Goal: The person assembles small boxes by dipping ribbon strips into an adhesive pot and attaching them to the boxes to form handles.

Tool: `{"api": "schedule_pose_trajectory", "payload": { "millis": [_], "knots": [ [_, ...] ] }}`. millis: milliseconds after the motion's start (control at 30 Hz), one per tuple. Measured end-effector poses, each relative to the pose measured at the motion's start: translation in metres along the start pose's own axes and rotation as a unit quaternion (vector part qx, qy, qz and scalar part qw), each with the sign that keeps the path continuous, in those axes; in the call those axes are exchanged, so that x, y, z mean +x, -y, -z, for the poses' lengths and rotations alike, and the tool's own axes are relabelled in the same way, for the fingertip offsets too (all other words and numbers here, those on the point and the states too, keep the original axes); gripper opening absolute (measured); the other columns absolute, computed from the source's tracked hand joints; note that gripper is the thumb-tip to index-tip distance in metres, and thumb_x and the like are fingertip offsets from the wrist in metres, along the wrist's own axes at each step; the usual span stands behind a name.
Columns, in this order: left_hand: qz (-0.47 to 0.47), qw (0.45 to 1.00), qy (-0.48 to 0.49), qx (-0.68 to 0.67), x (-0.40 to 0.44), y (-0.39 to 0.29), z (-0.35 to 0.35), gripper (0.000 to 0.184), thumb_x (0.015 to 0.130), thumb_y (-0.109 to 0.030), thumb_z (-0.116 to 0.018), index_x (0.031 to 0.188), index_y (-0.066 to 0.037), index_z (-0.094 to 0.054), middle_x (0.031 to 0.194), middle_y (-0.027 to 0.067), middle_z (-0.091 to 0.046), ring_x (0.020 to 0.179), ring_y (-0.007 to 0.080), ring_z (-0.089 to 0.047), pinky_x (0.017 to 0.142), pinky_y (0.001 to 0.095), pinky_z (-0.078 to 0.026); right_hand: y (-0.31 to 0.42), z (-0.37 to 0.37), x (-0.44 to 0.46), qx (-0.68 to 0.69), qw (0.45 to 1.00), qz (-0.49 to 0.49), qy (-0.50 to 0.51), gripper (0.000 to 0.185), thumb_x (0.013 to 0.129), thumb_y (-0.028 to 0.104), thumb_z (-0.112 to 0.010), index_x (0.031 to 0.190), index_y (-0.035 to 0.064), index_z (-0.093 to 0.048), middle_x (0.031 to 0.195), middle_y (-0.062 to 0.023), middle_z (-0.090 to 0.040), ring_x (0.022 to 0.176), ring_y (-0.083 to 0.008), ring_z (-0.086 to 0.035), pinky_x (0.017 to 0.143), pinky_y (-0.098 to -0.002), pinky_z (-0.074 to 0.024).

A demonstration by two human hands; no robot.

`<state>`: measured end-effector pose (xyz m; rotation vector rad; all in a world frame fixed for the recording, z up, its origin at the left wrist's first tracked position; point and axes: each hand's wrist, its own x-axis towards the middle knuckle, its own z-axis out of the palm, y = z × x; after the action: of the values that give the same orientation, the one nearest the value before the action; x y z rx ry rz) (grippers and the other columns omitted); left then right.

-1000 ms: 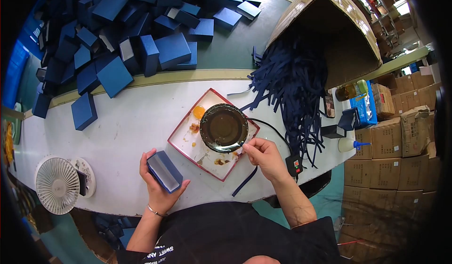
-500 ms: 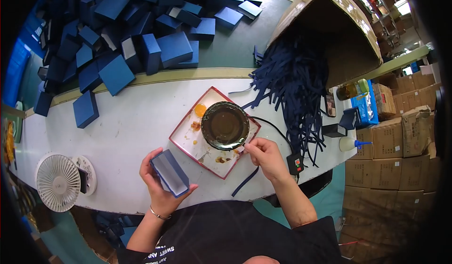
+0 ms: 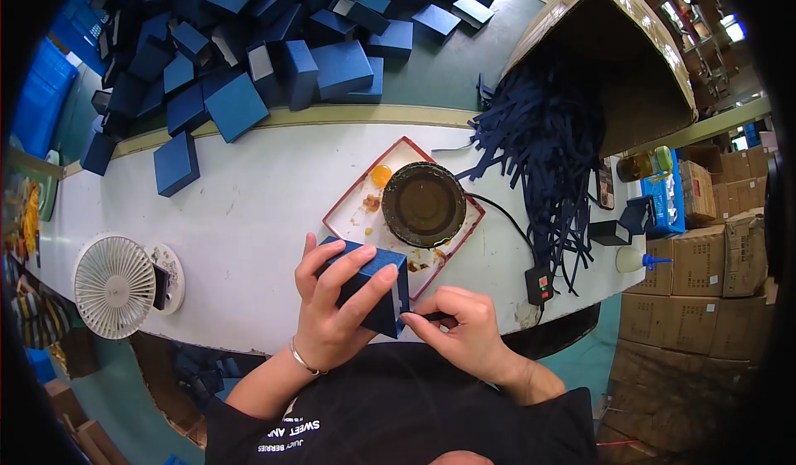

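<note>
My left hand [image 3: 336,299] is wrapped round a blue box [image 3: 377,287], fingers over its top, and holds it tilted above the front of the table. Close by on the right, my right hand [image 3: 464,332] pinches a dark strip of ribbon [image 3: 438,316], mostly hidden by the fingers, with the thumb tip at the box's lower right edge. Just beyond the box, a dark round pot [image 3: 424,205] of brownish liquid stands in a red-rimmed white tray [image 3: 352,195] spotted with orange-brown drips.
Many blue boxes [image 3: 236,104] are heaped at the back left. Dark blue ribbons [image 3: 543,146] spill from a tipped cardboard carton [image 3: 638,92]. A white fan [image 3: 116,287] stands left; a switch box [image 3: 539,285] on a cable and a glue bottle [image 3: 630,258] are right.
My right hand has left the pot's rim and come down to the box, bringing the ribbon. My left hand has moved right and turned the box over. The view has shifted slightly.
</note>
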<state>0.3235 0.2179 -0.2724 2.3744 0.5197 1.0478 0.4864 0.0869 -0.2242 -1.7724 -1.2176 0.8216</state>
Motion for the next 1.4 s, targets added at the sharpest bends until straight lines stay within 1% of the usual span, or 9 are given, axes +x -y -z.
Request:
{"api": "schedule_pose_trajectory", "payload": {
  "millis": [233, 533, 867, 1033, 1067, 1167, 1200, 1300, 1400],
  "knots": [
    [-0.049, 0.998, -0.014, 0.034, -0.007, -0.002, 0.000, 0.065, 0.068, -0.015, -0.088, 0.128, -0.031, -0.068, 0.138, 0.0001, -0.058, 0.130, 0.0310, -0.045, 0.120, 0.0613, -0.030, -0.003, -0.005, -0.003, -0.006, 1.000, 0.020, -0.009, 0.014, 0.088, 0.006, -0.078, 0.084, -0.0010, -0.067, 0.077, -0.0095, -0.067, 0.063, -0.0188, -0.067, 0.056, -0.0304, -0.0527],
    [-0.087, 0.995, -0.016, 0.049, -0.010, -0.007, 0.005, 0.053, 0.073, -0.016, -0.087, 0.120, -0.034, -0.070, 0.135, -0.0027, -0.060, 0.130, 0.0281, -0.046, 0.120, 0.0600, -0.031, -0.003, -0.008, -0.007, -0.004, 1.000, 0.005, -0.014, 0.014, 0.086, 0.007, -0.078, 0.085, -0.0004, -0.066, 0.077, -0.0102, -0.066, 0.064, -0.0213, -0.069, 0.059, -0.0330, -0.0555],
    [-0.061, 0.998, 0.005, -0.016, -0.013, -0.010, 0.009, 0.059, 0.068, -0.010, -0.086, 0.120, -0.033, -0.070, 0.136, -0.0020, -0.060, 0.129, 0.0291, -0.046, 0.119, 0.0586, -0.032, -0.010, -0.015, -0.011, -0.003, 0.998, 0.057, 0.003, 0.011, 0.084, 0.003, -0.074, 0.085, -0.0007, -0.063, 0.075, -0.0120, -0.064, 0.066, -0.0244, -0.068, 0.059, -0.0342, -0.0531],
    [-0.020, 1.000, 0.022, -0.009, -0.009, -0.008, 0.010, 0.067, 0.063, -0.010, -0.088, 0.125, -0.028, -0.069, 0.138, 0.0012, -0.059, 0.129, 0.0315, -0.046, 0.118, 0.0592, -0.032, -0.009, -0.005, -0.008, 0.036, 0.998, -0.015, 0.057, 0.021, 0.086, 0.011, -0.080, 0.099, -0.0013, -0.070, 0.090, -0.0137, -0.071, 0.078, -0.0221, -0.071, 0.068, -0.0324, -0.0560],
    [-0.021, 1.000, 0.011, -0.017, -0.008, -0.005, 0.009, 0.074, 0.061, -0.014, -0.090, 0.130, -0.025, -0.066, 0.138, 0.0034, -0.058, 0.130, 0.0326, -0.046, 0.117, 0.0595, -0.032, -0.007, 0.000, -0.006, 0.052, 0.996, -0.030, 0.073, 0.024, 0.086, 0.013, -0.082, 0.102, -0.0014, -0.071, 0.094, -0.0140, -0.072, 0.081, -0.0217, -0.072, 0.070, -0.0322, -0.0566],
    [0.007, 1.000, 0.015, -0.016, -0.009, 0.002, 0.007, 0.077, 0.060, -0.016, -0.091, 0.132, -0.023, -0.064, 0.138, 0.0047, -0.058, 0.130, 0.0338, -0.046, 0.117, 0.0595, -0.032, -0.023, 0.016, -0.011, 0.027, 0.997, -0.028, 0.072, 0.034, 0.087, 0.018, -0.083, 0.112, -0.0014, -0.071, 0.100, -0.0137, -0.073, 0.088, -0.0212, -0.072, 0.078, -0.0321, -0.0571],
    [0.011, 1.000, 0.016, -0.015, -0.011, 0.005, 0.006, 0.080, 0.060, -0.018, -0.092, 0.134, -0.021, -0.063, 0.138, 0.0058, -0.057, 0.129, 0.0350, -0.046, 0.117, 0.0594, -0.032, -0.023, 0.025, -0.013, 0.015, 0.997, -0.045, 0.067, 0.027, 0.087, 0.015, -0.081, 0.105, -0.0028, -0.073, 0.098, -0.0132, -0.073, 0.084, -0.0207, -0.070, 0.077, -0.0318, -0.0553],
    [0.034, 0.999, 0.012, -0.007, -0.013, 0.012, 0.009, 0.080, 0.060, -0.018, -0.092, 0.135, -0.018, -0.063, 0.138, 0.0071, -0.057, 0.129, 0.0358, -0.046, 0.117, 0.0594, -0.031, -0.042, 0.054, -0.030, -0.032, 0.994, -0.097, 0.029, 0.020, 0.082, 0.005, -0.082, 0.098, -0.0025, -0.075, 0.087, -0.0095, -0.073, 0.085, -0.0180, -0.068, 0.079, -0.0317, -0.0527],
    [0.050, 0.998, 0.019, 0.011, -0.021, 0.021, 0.009, 0.083, 0.059, -0.021, -0.093, 0.135, -0.015, -0.062, 0.139, 0.0088, -0.056, 0.129, 0.0375, -0.046, 0.117, 0.0597, -0.031, -0.061, 0.077, -0.048, 0.011, 0.989, -0.137, -0.059, 0.010, 0.081, 0.000, -0.080, 0.089, -0.0020, -0.075, 0.086, -0.0070, -0.071, 0.082, -0.0165, -0.065, 0.077, -0.0293, -0.0499]
  ]
}}
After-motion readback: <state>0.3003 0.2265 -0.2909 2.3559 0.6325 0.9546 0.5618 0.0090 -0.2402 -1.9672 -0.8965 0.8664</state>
